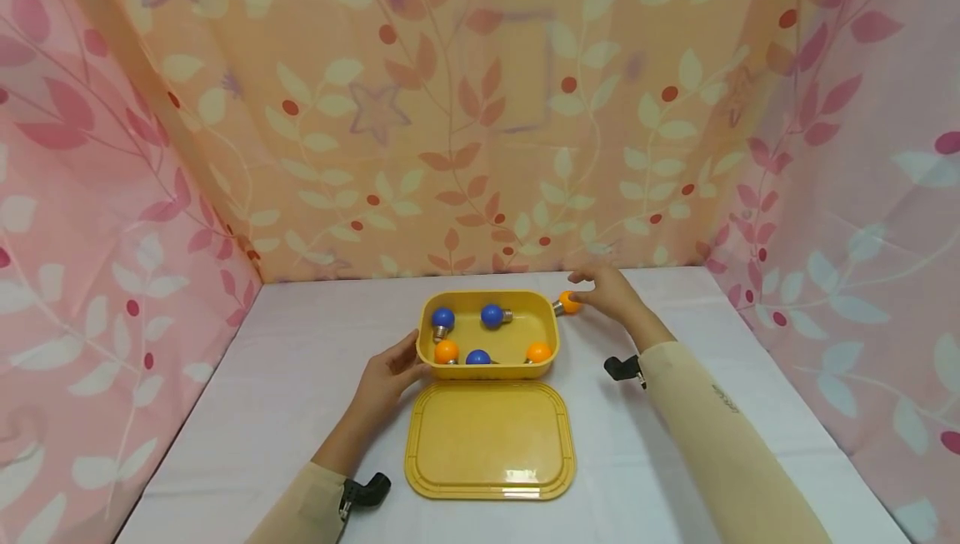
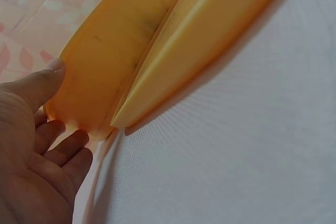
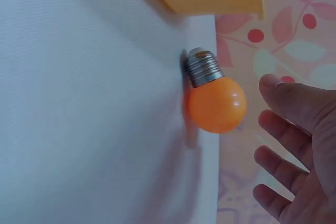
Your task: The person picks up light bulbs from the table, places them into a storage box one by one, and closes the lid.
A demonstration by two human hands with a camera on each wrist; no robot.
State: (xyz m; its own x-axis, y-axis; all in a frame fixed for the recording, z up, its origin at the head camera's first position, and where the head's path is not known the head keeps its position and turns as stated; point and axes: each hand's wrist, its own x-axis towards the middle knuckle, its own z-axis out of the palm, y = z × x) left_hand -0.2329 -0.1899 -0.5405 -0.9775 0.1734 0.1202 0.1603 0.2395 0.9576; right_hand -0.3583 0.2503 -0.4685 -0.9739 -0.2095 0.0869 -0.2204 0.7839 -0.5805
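Loose orange bulb (image 1: 570, 301): lying on the white tablecloth (image 1: 622, 461), just outside the right end of the yellow box (image 1: 487, 371), its metal screw base (image 3: 205, 67) turned toward the box but apart from it.
Orange globe (image 3: 218, 105): glossy and smooth, so probably slippery and ready to roll; whether glass or plastic, I cannot tell (safest to treat it as breakable).
Bulb's heft: light, I would judge, and stiff all over, so a gentle pinch should do.
Screw threads: ridged, likely less slippery, but narrow and close to the box wall; thumb and fingertips across the globe's widest part look the better hold.
Right hand (image 1: 611, 298): beside the globe, thumb and fingers parted, with nothing pinched between them.
Left hand (image 1: 386, 373): at the box's left end, thumb by the front corner, fingers loosely bent, seeming to steady the box rather than clamp it.
Box walls: thin-looking, likely light and slightly flexible; low on the ends is the steadier place, since tugging the rim might tip it.
Bulbs inside: three blue bulbs (image 1: 492, 316) and two orange bulbs (image 1: 446, 351), apt to roll if jolted.
Yellow lid (image 1: 490, 444): flat on the cloth just in front of the box, probably stiff, easiest lifted by an edge.
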